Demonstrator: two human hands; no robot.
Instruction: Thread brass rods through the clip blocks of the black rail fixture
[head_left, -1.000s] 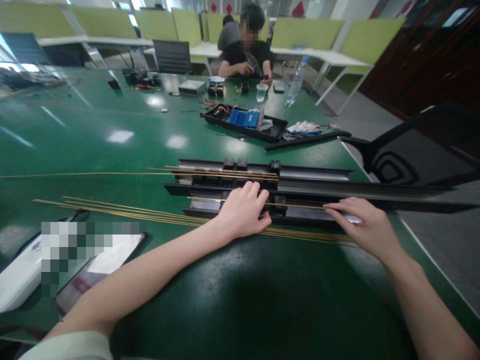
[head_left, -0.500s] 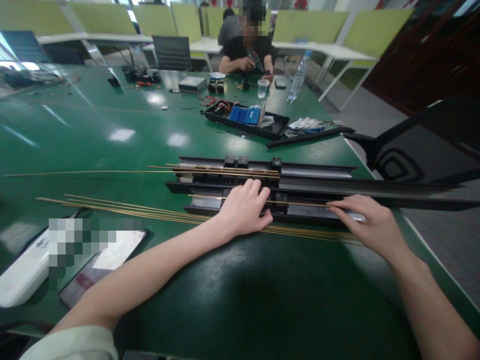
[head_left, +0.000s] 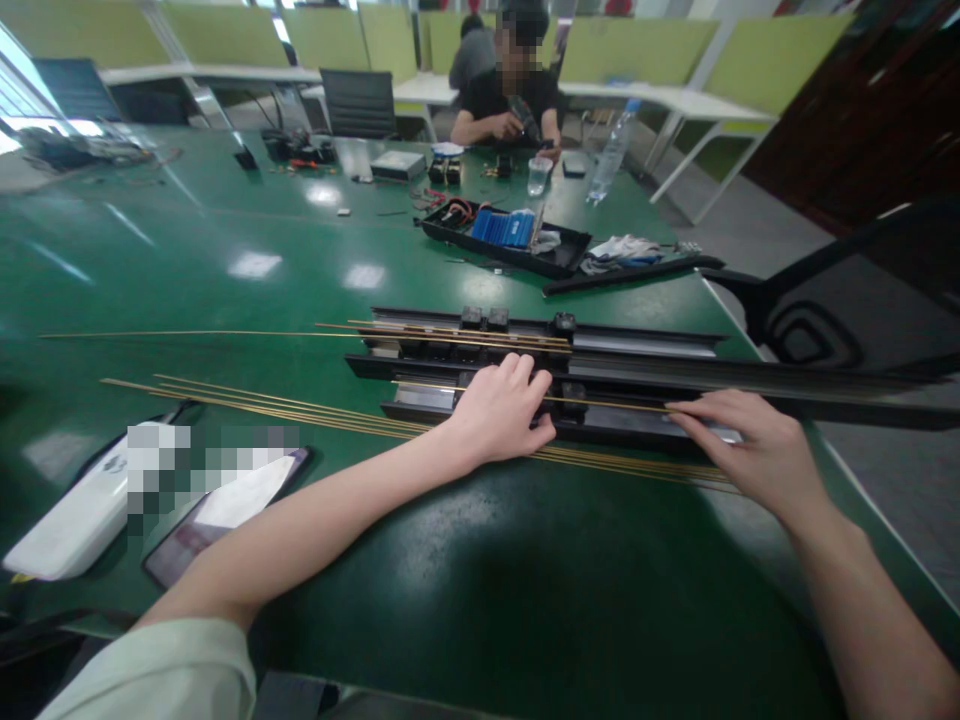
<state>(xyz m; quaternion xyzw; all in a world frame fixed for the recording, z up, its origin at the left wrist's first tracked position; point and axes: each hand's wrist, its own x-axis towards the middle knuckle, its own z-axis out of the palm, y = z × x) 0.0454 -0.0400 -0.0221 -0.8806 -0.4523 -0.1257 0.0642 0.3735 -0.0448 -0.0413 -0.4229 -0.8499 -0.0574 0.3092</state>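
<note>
My left hand (head_left: 504,408) grips across the nearest black channel rail (head_left: 414,410), its fingers over the far side and its thumb at the near side. Beside it, a small black block (head_left: 574,398) sits in that rail's channel. A thin brass rod (head_left: 619,404) runs lengthwise above the rail and passes behind my left hand. At its right end, the thumb and fingers of my right hand (head_left: 761,445) pinch it. The palm side of my left hand is hidden, so I cannot tell whether it also touches the rod.
More brass rods (head_left: 247,401) lie along the near side. Other black rails (head_left: 637,338) lie beyond, with rods across them. A white case (head_left: 82,515) and a phone (head_left: 176,550) lie left. Farther back are a black tray (head_left: 551,258), a water bottle (head_left: 611,155) and a seated person (head_left: 506,105).
The whole scene has shifted slightly to the right in the view as the camera turned. Both hands keep their holds, with little visible movement against the rail.
</note>
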